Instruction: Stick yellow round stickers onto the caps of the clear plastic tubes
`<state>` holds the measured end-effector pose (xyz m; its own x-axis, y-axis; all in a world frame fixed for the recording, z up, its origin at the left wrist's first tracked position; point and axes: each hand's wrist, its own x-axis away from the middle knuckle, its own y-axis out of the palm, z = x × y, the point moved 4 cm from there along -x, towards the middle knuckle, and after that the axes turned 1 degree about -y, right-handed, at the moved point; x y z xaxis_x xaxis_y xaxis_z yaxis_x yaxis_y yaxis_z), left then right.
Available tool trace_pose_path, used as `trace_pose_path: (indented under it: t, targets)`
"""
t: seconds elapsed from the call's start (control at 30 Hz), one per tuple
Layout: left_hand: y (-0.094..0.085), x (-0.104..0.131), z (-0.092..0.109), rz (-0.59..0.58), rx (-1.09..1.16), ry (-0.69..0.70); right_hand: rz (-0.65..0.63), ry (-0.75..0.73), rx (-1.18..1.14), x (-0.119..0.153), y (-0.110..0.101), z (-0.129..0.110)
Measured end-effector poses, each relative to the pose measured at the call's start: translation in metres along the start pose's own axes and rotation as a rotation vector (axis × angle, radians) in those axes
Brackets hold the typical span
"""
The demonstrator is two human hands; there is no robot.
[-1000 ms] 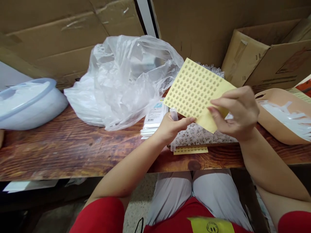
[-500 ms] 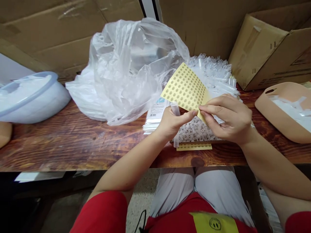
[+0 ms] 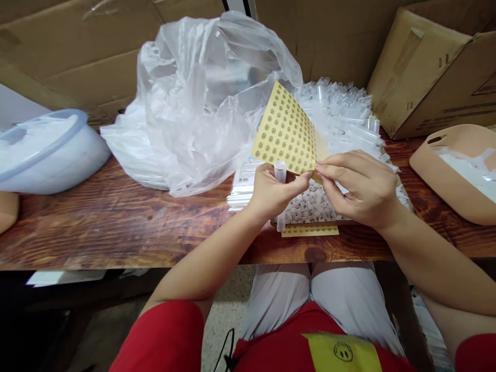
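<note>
Grasping clear tube in left hand, pointing its long axis from thumb crook down toward near edge of wooden table. Pinching yellow sticker sheet at its lower right in right hand, bending it just beyond tube's upper end. Holding right fingertips rightward of tube, just beside left thumb tip.

The left arm and right arm reach forward and inward; the left hand is curled, its thumb stretched toward the right hand, whose fingers pinch at the tips, wrist nearly straight
</note>
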<state>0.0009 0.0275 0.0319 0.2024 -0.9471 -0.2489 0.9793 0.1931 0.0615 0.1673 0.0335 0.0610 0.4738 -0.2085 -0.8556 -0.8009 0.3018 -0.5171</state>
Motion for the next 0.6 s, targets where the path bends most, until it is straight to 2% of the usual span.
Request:
trace_pose_path:
  t: [0.17,0.4,0.6]
  targets:
    - [-0.0001,-0.0002,-0.0038,0.022,0.007,-0.011,-0.002,-0.060,0.061,0.0000,0.0028,-0.0040]
    - [0.0012,0.0007,-0.0023,0.035,-0.020,0.002,-0.035,0.002,0.094,-0.0003,0.0051,-0.0042]
    - [0.0034,0.0024,-0.0001,0.064,-0.024,-0.022,-0.028,-0.044,0.141,0.0010,0.0071,-0.0051]
